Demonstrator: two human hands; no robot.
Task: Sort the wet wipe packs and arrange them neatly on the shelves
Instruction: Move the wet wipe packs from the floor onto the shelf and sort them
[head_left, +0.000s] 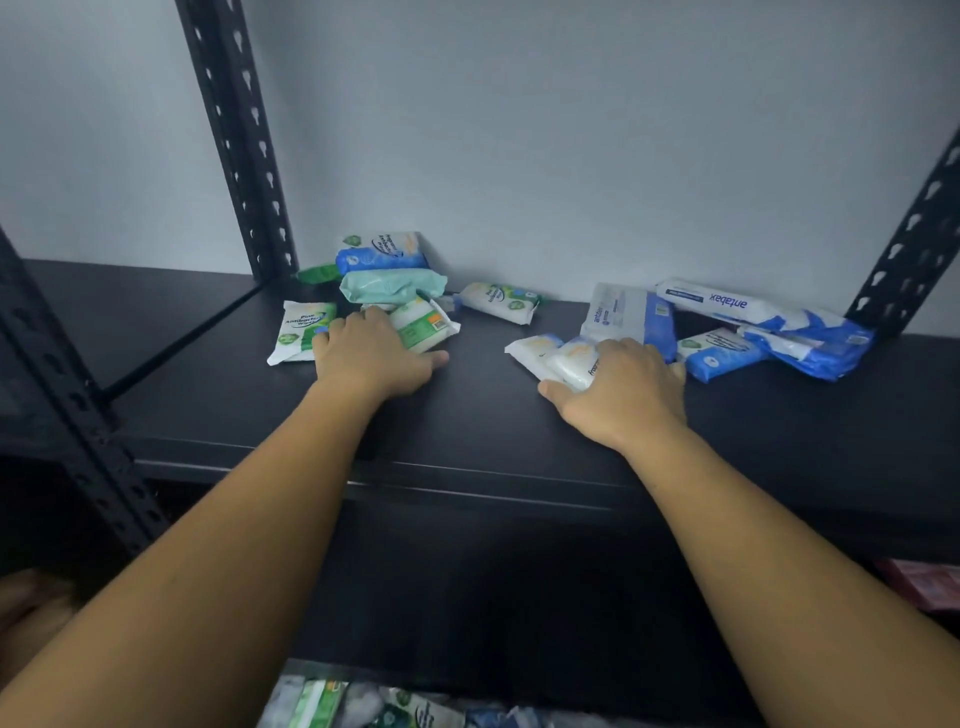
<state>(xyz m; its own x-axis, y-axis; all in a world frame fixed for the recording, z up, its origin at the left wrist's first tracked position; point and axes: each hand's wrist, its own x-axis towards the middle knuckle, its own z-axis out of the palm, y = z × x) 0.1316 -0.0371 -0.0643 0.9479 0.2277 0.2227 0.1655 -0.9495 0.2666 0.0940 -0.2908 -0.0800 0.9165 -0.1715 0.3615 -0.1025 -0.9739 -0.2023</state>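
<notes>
On the black shelf, against the pale wall, the wet wipe packs lie in two loose groups. At far left, near the perforated upright post, is a pile: a white pack whose print seems to read "Antibacterial" leans on the wall, with a blue pack and a plain teal pack stacked in front of it. The left hand lies palm down at the near edge of this pile, thumb stretched along the shelf. Its fingers reach between a white-and-green pack labelled "Pure Antibacterial Wipes" and a green-and-white pack with an orange sticker; whether they grip anything cannot be told. A lone white-and-green pack lies further right, near the wall. On the right, a long blue-and-white pack reads "antabax" upside down, a second antabax pack stands beside it, and a small blue pack lies between them. The right hand curls over a soft white pack, thumb at its near side, lettering beginning "fres" showing. More packs lie on the level below.
</notes>
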